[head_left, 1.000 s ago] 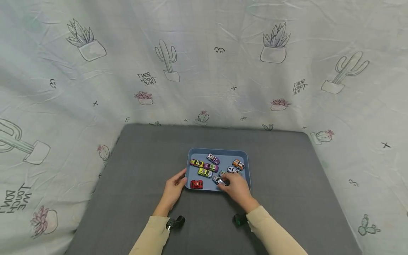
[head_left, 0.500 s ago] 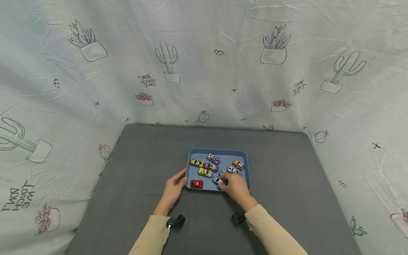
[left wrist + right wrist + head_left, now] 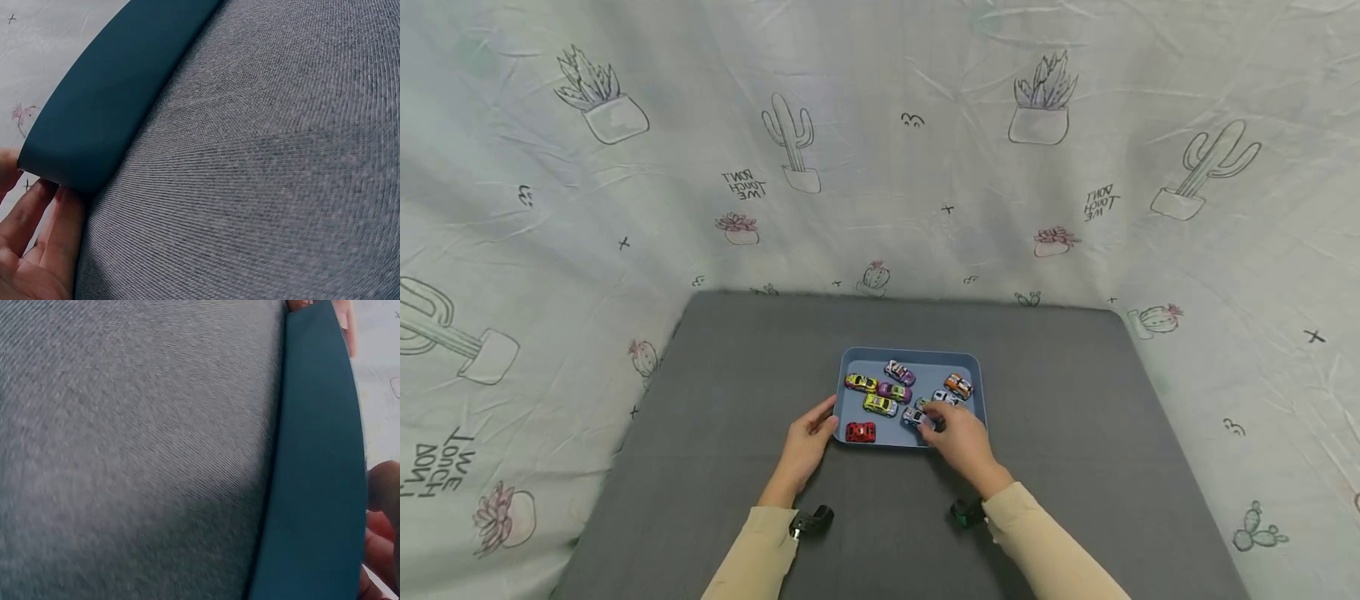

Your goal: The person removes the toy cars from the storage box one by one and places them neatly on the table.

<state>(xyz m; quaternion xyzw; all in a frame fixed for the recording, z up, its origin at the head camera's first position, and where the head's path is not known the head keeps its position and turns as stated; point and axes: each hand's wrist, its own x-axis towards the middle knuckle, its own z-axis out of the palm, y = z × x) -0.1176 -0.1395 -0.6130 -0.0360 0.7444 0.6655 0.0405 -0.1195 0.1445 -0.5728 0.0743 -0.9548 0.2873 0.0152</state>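
A shallow blue tray [image 3: 910, 357] holds several small toy cars. My left hand [image 3: 805, 446] grips the tray's near left corner; in the left wrist view the thumb is at the rim and the fingers [image 3: 62, 237] lie against the outer wall. Reaching over the near right side, my right hand [image 3: 961, 437] pinches a silver toy car [image 3: 914, 416] between thumb and fingers. A small greenish car [image 3: 921, 403] and a white-blue car [image 3: 946, 397] sit close to these fingers, partly covered. In the right wrist view the tray's wall [image 3: 315, 462] hides the cars.
Left in the tray are a red car [image 3: 861, 432], two yellow cars [image 3: 861, 382] and a purple-green car [image 3: 895, 392]. A purple-white car [image 3: 899, 372] lies at the back, an orange car [image 3: 958, 386] at right. The grey-covered table [image 3: 760, 350] meets a cactus-print curtain [image 3: 880, 150].
The silver car has shifted slightly away from the tray's near edge and turned a little with my right hand. My left hand stays at the tray's corner.
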